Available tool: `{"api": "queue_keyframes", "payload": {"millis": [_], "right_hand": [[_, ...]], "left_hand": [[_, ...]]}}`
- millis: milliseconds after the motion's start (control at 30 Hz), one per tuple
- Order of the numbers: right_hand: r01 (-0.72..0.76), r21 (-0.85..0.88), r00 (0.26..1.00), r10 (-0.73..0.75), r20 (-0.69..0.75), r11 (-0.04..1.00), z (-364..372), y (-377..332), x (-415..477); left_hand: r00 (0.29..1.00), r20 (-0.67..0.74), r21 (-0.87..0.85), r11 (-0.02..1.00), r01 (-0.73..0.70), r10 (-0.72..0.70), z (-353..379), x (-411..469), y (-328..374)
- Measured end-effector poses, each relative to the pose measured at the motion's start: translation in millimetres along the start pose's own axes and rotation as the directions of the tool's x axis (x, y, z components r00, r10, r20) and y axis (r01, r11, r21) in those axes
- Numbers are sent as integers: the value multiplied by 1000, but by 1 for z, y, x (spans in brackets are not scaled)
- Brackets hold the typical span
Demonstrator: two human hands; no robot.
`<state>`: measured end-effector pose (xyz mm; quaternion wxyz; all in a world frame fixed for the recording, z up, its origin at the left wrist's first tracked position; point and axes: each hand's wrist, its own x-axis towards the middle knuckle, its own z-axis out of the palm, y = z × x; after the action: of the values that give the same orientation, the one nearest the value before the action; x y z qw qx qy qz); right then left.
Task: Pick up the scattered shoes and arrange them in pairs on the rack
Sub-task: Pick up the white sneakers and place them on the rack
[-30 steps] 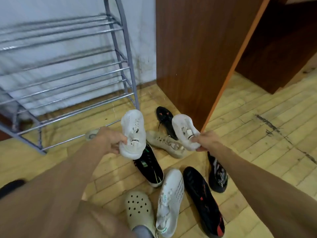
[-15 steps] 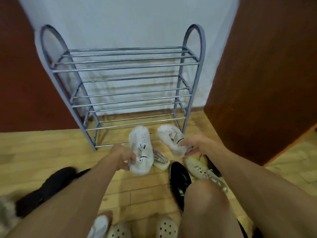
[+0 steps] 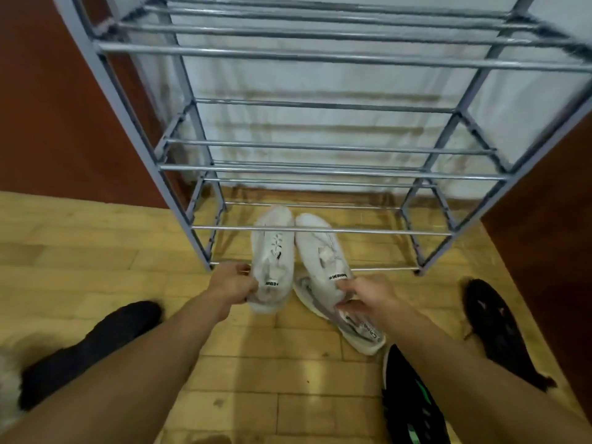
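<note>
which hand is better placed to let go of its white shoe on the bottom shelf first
Left, probably. Its white shoe points straight into the rack, while the right hand holds its shoe angled, above another pale shoe.

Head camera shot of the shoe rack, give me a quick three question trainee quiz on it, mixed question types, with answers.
1. True or false: the two white sneakers are held side by side, toes toward the rack.
2. Which hand holds the sneaker nearer the black boot? A left, B right.
3. Fill in: the rack's shelves hold ___ shoes.

Key
1. True: left white sneaker, right white sneaker, rack.
2. A: left hand, not right hand; black boot.
3. No; toes just reach the lowest bars.
</note>
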<state>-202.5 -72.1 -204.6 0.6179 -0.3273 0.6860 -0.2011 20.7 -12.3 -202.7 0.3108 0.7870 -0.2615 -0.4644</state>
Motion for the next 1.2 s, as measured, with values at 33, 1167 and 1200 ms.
{"api": "queue_keyframes", "payload": {"millis": [33, 1167, 1200], "right_hand": [[1, 31, 1000, -1, 6, 1000, 11, 2, 13], [445, -544, 883, -448, 136, 711, 84, 26, 85], [437, -609, 884, -441, 155, 662, 70, 22, 79]], "left_hand": [[1000, -18, 4, 1000, -10, 10, -2, 17, -2], [930, -368, 267, 956, 124, -18, 16, 115, -50], [934, -353, 267, 951, 154, -53, 23, 105, -51]]}}
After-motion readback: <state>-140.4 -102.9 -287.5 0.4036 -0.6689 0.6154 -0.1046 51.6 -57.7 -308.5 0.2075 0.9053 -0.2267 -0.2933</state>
